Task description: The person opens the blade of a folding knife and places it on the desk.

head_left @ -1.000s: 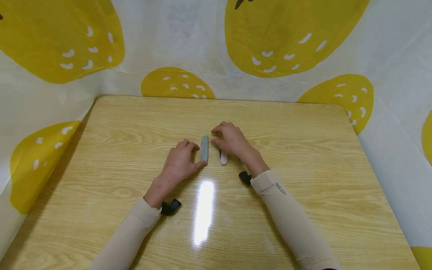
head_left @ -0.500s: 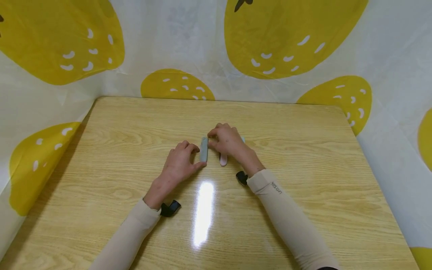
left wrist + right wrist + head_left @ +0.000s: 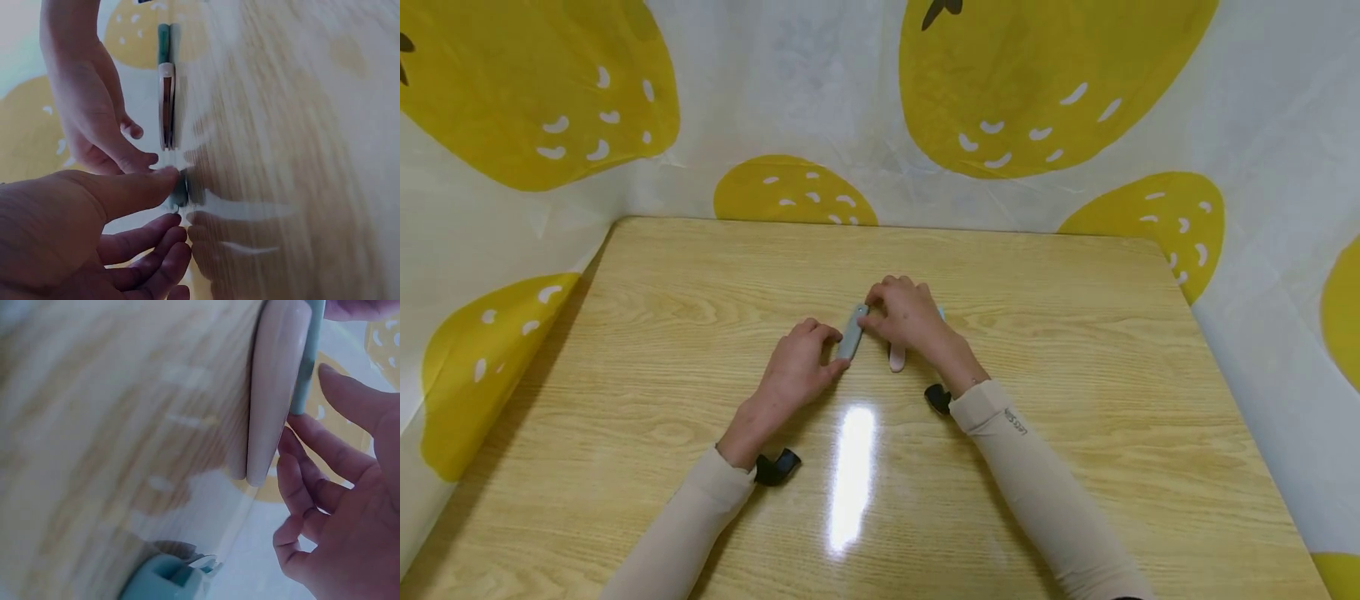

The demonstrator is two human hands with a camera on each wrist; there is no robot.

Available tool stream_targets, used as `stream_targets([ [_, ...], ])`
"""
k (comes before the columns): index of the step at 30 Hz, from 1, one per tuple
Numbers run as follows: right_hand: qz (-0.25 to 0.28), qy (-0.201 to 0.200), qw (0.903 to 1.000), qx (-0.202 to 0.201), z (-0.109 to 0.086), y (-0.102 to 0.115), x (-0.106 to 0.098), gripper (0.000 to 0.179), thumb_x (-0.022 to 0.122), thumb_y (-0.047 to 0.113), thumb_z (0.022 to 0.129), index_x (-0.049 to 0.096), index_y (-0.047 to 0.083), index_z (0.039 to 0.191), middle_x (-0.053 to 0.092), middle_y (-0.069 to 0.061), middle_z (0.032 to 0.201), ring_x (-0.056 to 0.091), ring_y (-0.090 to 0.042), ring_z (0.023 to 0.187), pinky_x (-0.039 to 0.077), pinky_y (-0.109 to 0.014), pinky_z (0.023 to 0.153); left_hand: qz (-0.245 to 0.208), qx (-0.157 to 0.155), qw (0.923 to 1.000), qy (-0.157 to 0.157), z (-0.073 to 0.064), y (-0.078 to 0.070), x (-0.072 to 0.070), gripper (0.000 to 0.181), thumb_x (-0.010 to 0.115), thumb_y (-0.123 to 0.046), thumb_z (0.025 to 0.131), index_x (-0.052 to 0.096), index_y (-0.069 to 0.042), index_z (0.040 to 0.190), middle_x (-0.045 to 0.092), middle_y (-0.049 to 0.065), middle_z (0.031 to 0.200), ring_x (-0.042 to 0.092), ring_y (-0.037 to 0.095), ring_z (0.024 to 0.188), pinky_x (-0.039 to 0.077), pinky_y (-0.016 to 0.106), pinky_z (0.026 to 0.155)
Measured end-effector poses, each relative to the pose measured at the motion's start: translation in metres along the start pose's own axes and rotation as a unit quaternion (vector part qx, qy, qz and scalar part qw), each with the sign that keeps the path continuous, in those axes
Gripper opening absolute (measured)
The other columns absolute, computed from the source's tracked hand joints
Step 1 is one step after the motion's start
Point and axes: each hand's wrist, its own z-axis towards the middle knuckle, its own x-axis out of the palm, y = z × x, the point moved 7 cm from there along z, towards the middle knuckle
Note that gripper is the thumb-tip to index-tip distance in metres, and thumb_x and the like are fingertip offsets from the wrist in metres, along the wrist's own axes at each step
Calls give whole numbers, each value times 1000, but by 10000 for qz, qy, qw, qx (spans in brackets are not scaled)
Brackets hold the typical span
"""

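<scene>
A slim grey-green bar (image 3: 852, 333) with a small hole at its far end lies slantwise on the table between the two hands. My left hand (image 3: 796, 360) holds its near end, thumb at the tip and fingertips along the left side. At the far end, the thumb and index finger of my right hand (image 3: 908, 315) hold the bar near the hole. In the left wrist view the left thumb and fingers hide most of the green bar (image 3: 180, 190). A similar slim pink piece (image 3: 278, 394) lies under the right palm, partly hidden in the head view.
A teal tool (image 3: 164, 580) with a metal part lies to the right of the pink piece; only a bit shows past the right hand. Black wrist cameras (image 3: 777, 467) sit at both wrists. A curtain (image 3: 805, 92) with yellow fruit shapes surrounds the wooden table (image 3: 700, 275).
The grey-green bar has turned from nearly straight to slanted, its far end to the right and its near end to the left. The right hand has moved left onto it.
</scene>
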Motion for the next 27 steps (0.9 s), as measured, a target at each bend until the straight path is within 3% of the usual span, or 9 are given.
stream_targets([
  [3, 337, -171, 9992, 100, -1, -3, -3, 31, 73, 42, 97, 72, 14, 110, 70, -2, 107, 59, -25, 103, 37, -43, 99, -271, -67, 9996, 21, 0, 1, 0, 37, 79, -15, 93, 68, 1, 124, 64, 13, 111, 57, 24, 88, 51, 37, 76],
  [7, 1142, -244, 9927, 315, -3, -8, -5, 25, 75, 39, 97, 66, 16, 101, 70, -2, 92, 62, -21, 87, 45, -36, 86, -626, -89, 9980, 17, 0, 2, 0, 36, 76, -6, 93, 63, 3, 126, 68, 15, 112, 64, 25, 93, 56, 38, 80],
  [10, 1865, -232, 9815, 375, -4, -9, -7, 21, 75, 32, 98, 65, 14, 103, 69, -4, 94, 64, -20, 84, 51, -32, 76, -829, -44, 9965, -27, 0, 1, -1, 35, 73, -2, 94, 61, 2, 126, 69, 16, 114, 66, 26, 98, 57, 41, 86],
  [13, 2371, -209, 9708, 300, -6, -8, -10, 20, 75, 24, 98, 67, 10, 108, 69, -8, 99, 65, -21, 87, 52, -30, 75, -928, 39, 9956, -112, 0, 1, -3, 35, 71, 1, 95, 59, 1, 128, 68, 16, 116, 66, 28, 101, 57, 43, 89],
  [18, 2656, -136, 9638, 213, -9, -8, -14, 23, 73, 21, 99, 71, 6, 116, 70, -10, 102, 66, -22, 88, 52, -28, 76, -1180, 146, 9926, -250, 0, 2, -8, 37, 64, 4, 98, 56, 0, 134, 62, 17, 127, 67, 32, 110, 59, 44, 91],
  [23, 2749, -79, 9614, 38, -10, -10, -16, 26, 70, 21, 101, 73, 3, 120, 70, -11, 101, 65, -22, 88, 51, -29, 80, -1636, 245, 9848, -522, 2, 5, -14, 37, 62, 8, 98, 57, 3, 135, 58, 21, 129, 68, 35, 111, 60, 43, 89],
  [27, 2838, 66, 9588, -5, -11, -11, -15, 24, 69, 22, 101, 74, 6, 118, 70, -10, 102, 65, -24, 90, 50, -30, 81, -1865, 69, 9794, -773, 4, 10, -20, 34, 64, 2, 99, 61, 0, 133, 58, 18, 126, 65, 31, 108, 57, 36, 83],
])
